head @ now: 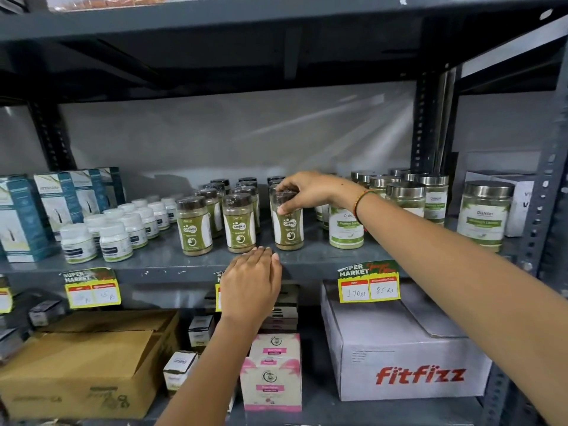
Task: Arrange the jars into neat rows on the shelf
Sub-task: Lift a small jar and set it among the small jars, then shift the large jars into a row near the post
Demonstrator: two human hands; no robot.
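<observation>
1. Nearest the camera, the left hand point(250, 279) rests flat and open on the front lip of the shelf point(172, 265), fingers together, holding nothing. It sits just in front of the middle front jar point(239, 222); if it slides forward carelessly it could nudge that jar out of line.

2. The right hand point(310, 190) reaches in from the right and closes over the dark cap of the held jar point(289, 222), thumb on the near side of the cap, fingers over the top. The jar stands upright on the shelf, or barely off it; I cannot tell which.

3. The main risk, as I judge it: a grip by the cap alone lets the tall jar tip or swing, and it could knock the jars just behind it or the moringa jar point(346, 227) close on its right. The forearm also passes near the steel-lidded jars point(405, 195).

4. The brown-capped jars form 3 columns running back. The left front jar point(194, 226) and the middle one stand close together, but the held jar sits apart from them with a clear gap, so the front row looks uneven.

5. Each jar is clear plastic with greenish-tan powder, a green-and-white label and a dark shrink-wrapped cap, which may be slippery.
</observation>
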